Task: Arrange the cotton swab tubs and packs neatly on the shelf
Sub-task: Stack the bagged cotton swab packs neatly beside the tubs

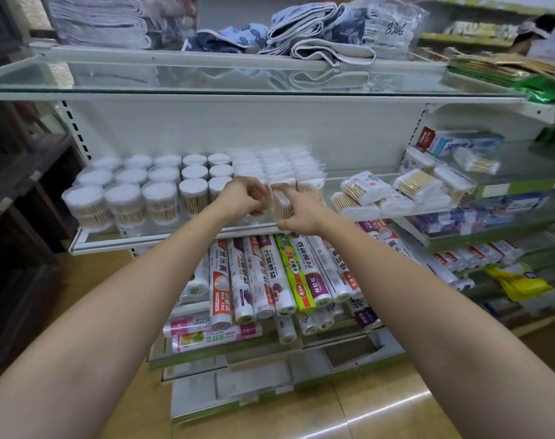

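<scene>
Round clear cotton swab tubs (pixel 124 201) stand in tidy rows on the left of the glass shelf (pixel 174 237). Rectangular swab packs (pixel 276 167) stand upright in rows to their right. Both hands meet at the front of those rows. My left hand (pixel 242 196) has its fingers curled around one upright pack (pixel 284 205), and my right hand (pixel 301 210) pinches the same pack from the right side. Loose swab packs (pixel 418 185) lie jumbled at the right end of the shelf.
Folded towels (pixel 317 33) lie on the upper glass shelf. Rolls of plastic wrap (pixel 269 274) fill the shelf below. Toothpaste boxes (pixel 459 142) sit on the neighbouring unit at right. A dark wooden cabinet (pixel 19 217) stands at left. A person (pixel 542 36) is at far right.
</scene>
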A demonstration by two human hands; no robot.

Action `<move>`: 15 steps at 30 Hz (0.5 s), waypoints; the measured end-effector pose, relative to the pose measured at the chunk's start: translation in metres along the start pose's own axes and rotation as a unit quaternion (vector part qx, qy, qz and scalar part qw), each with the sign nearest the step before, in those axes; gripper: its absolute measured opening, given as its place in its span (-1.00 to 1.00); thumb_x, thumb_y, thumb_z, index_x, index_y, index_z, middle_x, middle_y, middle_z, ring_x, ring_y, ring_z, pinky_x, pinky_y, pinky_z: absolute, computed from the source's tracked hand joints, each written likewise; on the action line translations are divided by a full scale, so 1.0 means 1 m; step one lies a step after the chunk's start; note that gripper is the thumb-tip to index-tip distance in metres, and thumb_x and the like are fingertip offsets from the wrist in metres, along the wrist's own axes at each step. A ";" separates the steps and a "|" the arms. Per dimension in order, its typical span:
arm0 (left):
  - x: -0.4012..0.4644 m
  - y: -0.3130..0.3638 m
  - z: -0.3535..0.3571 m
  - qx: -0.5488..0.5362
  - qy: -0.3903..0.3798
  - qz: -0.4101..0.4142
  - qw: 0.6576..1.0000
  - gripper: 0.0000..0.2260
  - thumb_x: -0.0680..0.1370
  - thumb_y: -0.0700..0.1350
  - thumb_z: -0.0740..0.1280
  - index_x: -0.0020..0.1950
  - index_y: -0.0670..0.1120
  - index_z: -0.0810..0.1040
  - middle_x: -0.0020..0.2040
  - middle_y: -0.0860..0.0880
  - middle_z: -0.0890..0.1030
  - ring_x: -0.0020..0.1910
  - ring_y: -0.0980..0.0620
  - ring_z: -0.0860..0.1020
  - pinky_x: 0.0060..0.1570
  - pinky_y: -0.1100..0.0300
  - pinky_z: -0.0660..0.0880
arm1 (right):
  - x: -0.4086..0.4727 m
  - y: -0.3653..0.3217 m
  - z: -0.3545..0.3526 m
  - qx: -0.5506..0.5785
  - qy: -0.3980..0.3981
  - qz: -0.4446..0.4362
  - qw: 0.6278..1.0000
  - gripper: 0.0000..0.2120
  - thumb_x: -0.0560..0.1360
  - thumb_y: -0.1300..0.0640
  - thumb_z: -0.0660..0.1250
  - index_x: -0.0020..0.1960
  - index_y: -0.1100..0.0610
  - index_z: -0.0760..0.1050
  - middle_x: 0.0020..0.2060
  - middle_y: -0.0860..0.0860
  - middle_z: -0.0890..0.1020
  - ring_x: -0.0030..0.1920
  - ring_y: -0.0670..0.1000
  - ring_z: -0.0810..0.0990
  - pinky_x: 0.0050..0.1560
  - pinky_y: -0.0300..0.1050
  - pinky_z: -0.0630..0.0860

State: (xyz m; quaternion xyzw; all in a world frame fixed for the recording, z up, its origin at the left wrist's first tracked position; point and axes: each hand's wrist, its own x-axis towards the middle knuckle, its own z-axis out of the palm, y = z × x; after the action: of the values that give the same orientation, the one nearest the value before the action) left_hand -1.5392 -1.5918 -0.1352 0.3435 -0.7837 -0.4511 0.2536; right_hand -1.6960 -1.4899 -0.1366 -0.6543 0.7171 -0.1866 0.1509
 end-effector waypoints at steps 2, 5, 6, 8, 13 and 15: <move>-0.001 0.001 0.002 0.018 -0.018 -0.015 1.000 -0.67 0.45 -0.38 0.47 0.15 -0.17 0.52 0.01 -0.20 0.62 -0.20 -0.18 0.67 -0.17 0.02 0.67 | -0.001 0.000 -0.002 0.014 -0.006 0.007 1.000 -0.14 0.45 0.15 0.41 0.59 -0.06 -0.01 0.07 0.14 0.54 -0.26 0.10 0.69 -0.28 0.05 0.68; -0.004 0.005 0.005 0.035 -0.050 -0.013 0.998 -0.55 0.47 -0.36 0.46 0.29 -0.10 0.42 0.08 -0.10 0.56 -0.24 -0.24 0.66 -0.24 0.00 0.66 | -0.002 0.000 -0.006 0.015 0.006 0.019 1.000 -0.21 0.46 0.12 0.44 0.53 0.05 0.06 0.08 0.15 0.53 -0.17 0.07 0.65 -0.28 -0.04 0.66; -0.005 0.005 0.005 0.039 -0.041 -0.008 0.998 -0.56 0.48 -0.35 0.45 0.28 -0.09 0.41 0.06 -0.11 0.58 -0.28 -0.23 0.66 -0.30 0.03 0.64 | -0.003 0.000 -0.007 0.020 0.011 0.018 1.000 -0.25 0.45 0.13 0.45 0.50 0.07 0.09 0.07 0.14 0.52 -0.15 0.06 0.63 -0.28 -0.06 0.66; -0.005 0.005 0.004 0.042 -0.012 0.001 0.999 -0.57 0.49 -0.36 0.43 0.26 -0.06 0.39 -0.01 -0.14 0.62 -0.37 -0.17 0.63 -0.40 0.09 0.56 | -0.003 -0.002 -0.009 0.029 0.022 0.016 0.999 -0.32 0.45 0.17 0.44 0.45 0.10 0.15 0.06 0.12 0.52 -0.13 0.05 0.61 -0.27 -0.06 0.65; -0.007 0.006 0.000 0.061 0.027 -0.001 0.998 -0.72 0.47 -0.32 0.48 0.10 -0.13 0.50 -0.10 -0.24 0.64 -0.42 -0.08 0.59 -0.32 0.04 0.56 | -0.001 -0.001 -0.008 0.034 0.036 0.020 0.999 -0.44 0.46 0.22 0.42 0.38 0.13 0.27 0.09 0.11 0.54 -0.07 0.07 0.61 -0.29 -0.17 0.61; -0.008 0.006 -0.003 0.069 0.042 -0.014 0.997 -0.77 0.47 -0.30 0.49 0.04 -0.16 0.50 -0.17 -0.21 0.63 -0.46 -0.03 0.57 -0.41 0.20 0.54 | 0.001 0.000 -0.005 0.027 0.048 0.028 0.998 -0.53 0.48 0.20 0.42 0.32 0.16 0.32 0.08 0.10 0.56 -0.04 0.07 0.60 -0.26 -0.20 0.57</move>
State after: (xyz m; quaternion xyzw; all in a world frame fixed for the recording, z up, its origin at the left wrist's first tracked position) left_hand -1.5336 -1.5854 -0.1293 0.3898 -0.7970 -0.3844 0.2551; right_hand -1.6986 -1.4908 -0.1325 -0.6198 0.7365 -0.2328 0.1390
